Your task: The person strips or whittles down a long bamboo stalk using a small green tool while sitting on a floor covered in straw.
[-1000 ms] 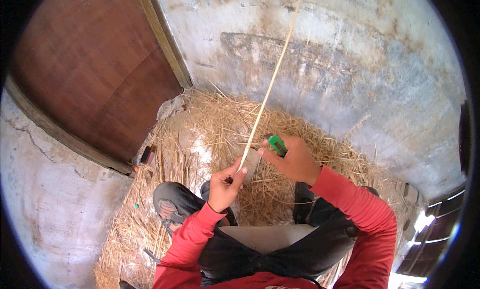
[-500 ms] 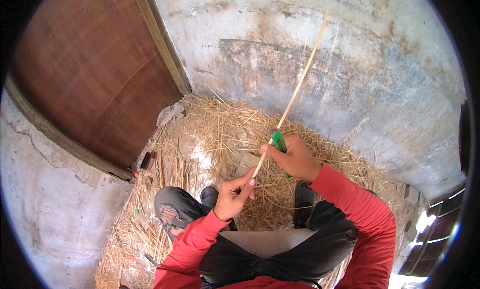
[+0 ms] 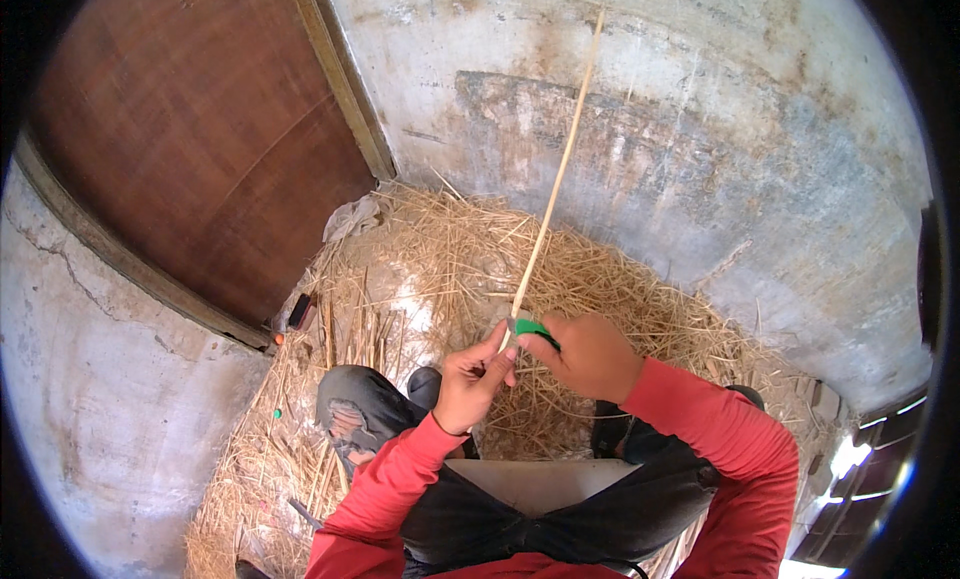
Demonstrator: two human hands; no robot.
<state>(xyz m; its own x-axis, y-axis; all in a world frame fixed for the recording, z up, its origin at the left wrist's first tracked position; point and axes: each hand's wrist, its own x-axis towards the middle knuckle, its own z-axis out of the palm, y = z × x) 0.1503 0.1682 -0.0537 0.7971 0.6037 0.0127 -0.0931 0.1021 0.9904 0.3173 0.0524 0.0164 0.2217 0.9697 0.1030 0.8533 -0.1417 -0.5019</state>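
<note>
Stick [image 3: 553,194] — my left hand [image 3: 470,379] pinched its near end | right hand [image 3: 590,354] gripped green-handled knife [image 3: 533,330] at it | straw [image 3: 440,269] underneath — shaving looked unfinished.

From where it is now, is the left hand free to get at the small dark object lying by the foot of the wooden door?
Probably not at once: the left hand is pinching the long thin stick. Only loose straw lies between it and the small dark object, so nothing blocks the way.
</note>
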